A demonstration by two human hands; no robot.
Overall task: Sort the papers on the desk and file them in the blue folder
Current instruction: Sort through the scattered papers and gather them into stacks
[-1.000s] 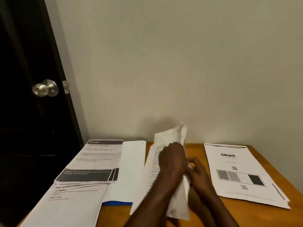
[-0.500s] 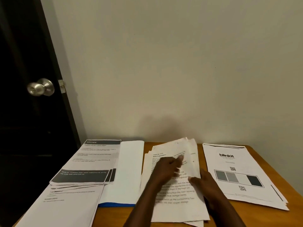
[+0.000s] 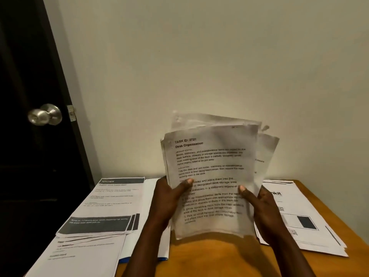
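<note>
A pale wall (image 3: 199, 56) fills most of our view, with a dark door (image 3: 24, 156) to the left of it. Below them is the wooden desk (image 3: 219, 256). On its left part lies the blue folder (image 3: 148, 196), flat, its white face up and a blue edge showing at the near side. A stack headed KITCHEN (image 3: 111, 202) lies against the folder's left side over more loose sheets (image 3: 83, 254); we cannot tell whether these rest on a folder leaf or just beside it. On the right of the desk, well apart from the folder, lies a stack printed with a logo and grey squares (image 3: 303, 232). Between the two, we see a sheaf of papers (image 3: 209, 166) held up off the desk, nearly upright, its top page headed "Desk Organization" and its back sheets fanned out of line. The left hand (image 3: 167, 200) grips the sheaf's left edge, thumb across the page. The right hand (image 3: 261, 208) grips the right edge the same way. Smallest is the silver door knob (image 3: 45, 114)
</note>
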